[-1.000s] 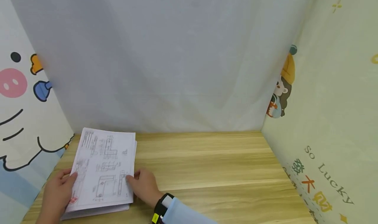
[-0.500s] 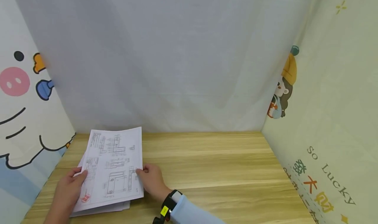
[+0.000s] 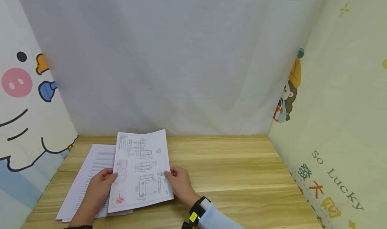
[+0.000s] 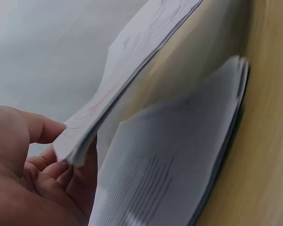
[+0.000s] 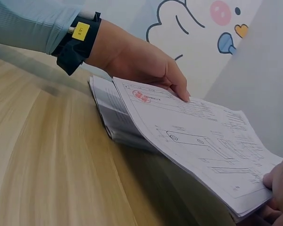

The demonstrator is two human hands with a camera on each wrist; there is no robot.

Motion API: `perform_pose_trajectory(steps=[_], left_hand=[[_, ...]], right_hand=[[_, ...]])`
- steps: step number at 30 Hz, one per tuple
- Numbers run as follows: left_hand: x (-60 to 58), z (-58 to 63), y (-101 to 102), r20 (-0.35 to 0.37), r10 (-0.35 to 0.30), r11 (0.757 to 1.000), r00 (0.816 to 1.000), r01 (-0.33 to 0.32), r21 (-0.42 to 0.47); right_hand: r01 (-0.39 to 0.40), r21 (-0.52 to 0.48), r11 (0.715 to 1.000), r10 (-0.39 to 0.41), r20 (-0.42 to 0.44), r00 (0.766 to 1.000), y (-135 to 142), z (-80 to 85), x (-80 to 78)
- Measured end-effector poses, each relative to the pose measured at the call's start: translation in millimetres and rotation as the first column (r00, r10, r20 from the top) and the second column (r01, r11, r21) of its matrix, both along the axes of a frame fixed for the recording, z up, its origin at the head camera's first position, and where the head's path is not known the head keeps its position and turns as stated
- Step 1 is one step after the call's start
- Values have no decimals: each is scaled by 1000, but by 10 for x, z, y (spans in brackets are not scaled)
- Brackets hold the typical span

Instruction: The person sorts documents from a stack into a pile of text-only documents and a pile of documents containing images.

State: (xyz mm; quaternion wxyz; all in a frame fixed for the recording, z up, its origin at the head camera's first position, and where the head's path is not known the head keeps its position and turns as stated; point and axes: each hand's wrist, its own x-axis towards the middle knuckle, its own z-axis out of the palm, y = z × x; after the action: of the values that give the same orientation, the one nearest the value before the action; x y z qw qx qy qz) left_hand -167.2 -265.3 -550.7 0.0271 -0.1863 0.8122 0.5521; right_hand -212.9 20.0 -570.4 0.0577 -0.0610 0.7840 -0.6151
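Note:
A stack of white sheets with technical drawings and a red stamp (image 3: 142,175) is raised above the table, held by both hands. My left hand (image 3: 99,185) grips its left edge, thumb on top and fingers underneath, as the left wrist view also shows. On the opposite edge my right hand (image 3: 179,185) pinches the drawings between thumb and fingers. Beneath and to the left lies a second stack of papers with printed text lines (image 3: 96,158), partly covered by the drawings in the head view. In the left wrist view a gap shows between the drawings (image 4: 118,80) and the text papers (image 4: 155,146).
The wood-grain table (image 3: 229,168) stretches to the right of the hands. A grey-white cloth (image 3: 181,64) hangs behind it. Cartoon-printed panels stand at the left (image 3: 39,121) and right (image 3: 332,104). A black band with a yellow tag (image 3: 196,212) circles the right wrist.
Both hands have carried the drawing sheets to the right, off the stack below. The text-printed papers have come into view at the left and stayed on the table.

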Motion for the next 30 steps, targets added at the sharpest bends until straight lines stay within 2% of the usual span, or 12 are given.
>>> perform_pose_trajectory(steps=[6,10,14,25,30], left_hand=[[-81,-43,361,-55,-79,995,995,82,50],[-150,-67,622,-75,-103,989,992,110,94],[-209,-76,847,-94,-120,987,988,129,97],[-314,-185,1331,-109,-146,976,983,161,149],[-357,-214,1519,-137,-168,975,976,185,121]], right_hand=[[63,26,998,-63,2,998,405,7,32],[125,58,990,-124,-19,992,673,28,63],[183,78,980,-180,-36,983,887,24,99],[365,101,925,-352,-131,927,1270,46,125],[417,113,902,-400,-148,905,1448,61,130]])
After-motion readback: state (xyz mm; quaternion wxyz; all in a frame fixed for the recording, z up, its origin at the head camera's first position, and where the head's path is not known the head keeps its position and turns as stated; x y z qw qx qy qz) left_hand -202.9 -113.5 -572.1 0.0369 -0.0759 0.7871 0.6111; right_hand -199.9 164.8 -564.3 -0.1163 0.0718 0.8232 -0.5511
